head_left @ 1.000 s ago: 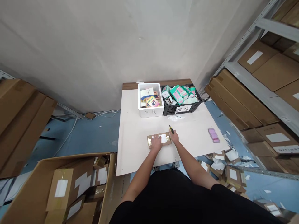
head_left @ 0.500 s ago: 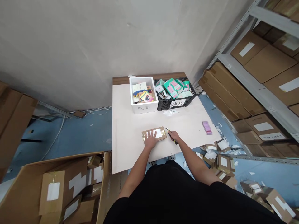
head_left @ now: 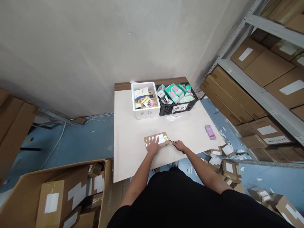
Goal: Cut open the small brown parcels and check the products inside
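Note:
On the table (head_left: 128, 152) lies a small cardboard box (head_left: 163, 142) with a white label and shiny tape at its ends. My left hand (head_left: 153, 146) rests on top of it, fingers spread over the label. In my right hand (head_left: 180, 145) is a black and yellow utility knife (head_left: 182, 151), gripped with the fingers wrapped round it. Its tip points left and sits at the right end of the box; I cannot tell whether the blade is in the tape.
A white foam box (head_left: 146, 114) of booklets and a black crate (head_left: 166, 110) of green and pink packs stand at the table's back. A clear plastic bag (head_left: 171, 117) lies before them. A large carton (head_left: 108, 180) of parcels is lower left; shelving (head_left: 247, 79) stands right.
The knife has tilted flatter and its tip has come to the box's right end. My right hand has shifted slightly right and down. My left hand stays on the box.

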Available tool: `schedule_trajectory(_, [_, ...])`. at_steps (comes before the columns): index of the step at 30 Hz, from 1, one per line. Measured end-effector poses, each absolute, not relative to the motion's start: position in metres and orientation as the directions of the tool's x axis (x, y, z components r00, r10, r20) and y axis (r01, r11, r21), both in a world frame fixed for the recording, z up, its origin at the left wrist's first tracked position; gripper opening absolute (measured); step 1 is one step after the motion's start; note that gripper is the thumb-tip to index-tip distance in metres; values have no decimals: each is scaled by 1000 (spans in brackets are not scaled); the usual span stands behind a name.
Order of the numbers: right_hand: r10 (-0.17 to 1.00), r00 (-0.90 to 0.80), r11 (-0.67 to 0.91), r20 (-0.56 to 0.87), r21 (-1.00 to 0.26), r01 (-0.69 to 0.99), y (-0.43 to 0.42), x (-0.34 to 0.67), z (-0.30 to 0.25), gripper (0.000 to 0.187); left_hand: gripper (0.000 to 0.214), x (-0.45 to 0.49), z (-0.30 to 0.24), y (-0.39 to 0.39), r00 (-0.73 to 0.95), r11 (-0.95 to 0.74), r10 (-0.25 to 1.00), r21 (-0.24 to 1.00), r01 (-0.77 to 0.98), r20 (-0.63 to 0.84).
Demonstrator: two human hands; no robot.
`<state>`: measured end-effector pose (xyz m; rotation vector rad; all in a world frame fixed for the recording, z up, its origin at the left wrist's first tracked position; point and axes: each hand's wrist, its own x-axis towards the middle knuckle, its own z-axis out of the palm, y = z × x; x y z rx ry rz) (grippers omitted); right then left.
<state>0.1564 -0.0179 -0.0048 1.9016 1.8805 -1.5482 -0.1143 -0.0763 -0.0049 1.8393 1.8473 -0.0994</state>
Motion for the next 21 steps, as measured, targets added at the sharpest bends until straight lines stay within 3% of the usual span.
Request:
schedule_trajectory(6, [789, -157, -286, -594, -582, 761, 6, 138, 1, 58, 77, -115, 0, -73, 63, 79, 903, 309, 948, -426])
schedule_trajectory(17, [763, -169, -326, -624, -597, 734, -15, 147, 4, 50, 77, -115, 0, -72, 44, 111, 910, 345, 932, -411])
schedule_trajectory(21, [823, 81, -505, -562, -659, 557, -46, 137, -7, 52, 71, -127, 9, -63, 64, 76, 930, 358, 931, -363])
